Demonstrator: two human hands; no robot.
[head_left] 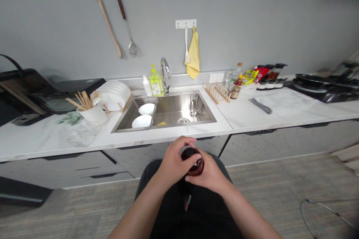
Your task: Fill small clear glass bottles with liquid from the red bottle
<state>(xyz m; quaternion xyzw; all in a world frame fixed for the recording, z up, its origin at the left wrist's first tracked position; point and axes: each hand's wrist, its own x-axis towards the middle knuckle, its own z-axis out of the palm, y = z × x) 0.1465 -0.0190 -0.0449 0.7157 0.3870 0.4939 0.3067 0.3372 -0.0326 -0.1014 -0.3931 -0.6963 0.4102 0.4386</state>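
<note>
In front of my lap I hold a dark reddish-brown jar (196, 169) with a black lid (188, 152). My left hand (174, 162) is closed over the lid, its thumb across the near side and its fingers curved round the far side. Lower down, my right hand (211, 173) wraps round the body of the jar from the right. Both hands hide much of the jar, so its contents cannot be made out. The counter edge lies just beyond my hands.
Past the counter edge is a steel sink (214, 119) with white bowls (142, 121) in a rack. To its left stand a utensil pot (95, 115) and white plates (112, 91). On the right are a wooden rack (217, 95), a small jar (235, 92), a seasoning basket (249, 87) and a stove (322, 93).
</note>
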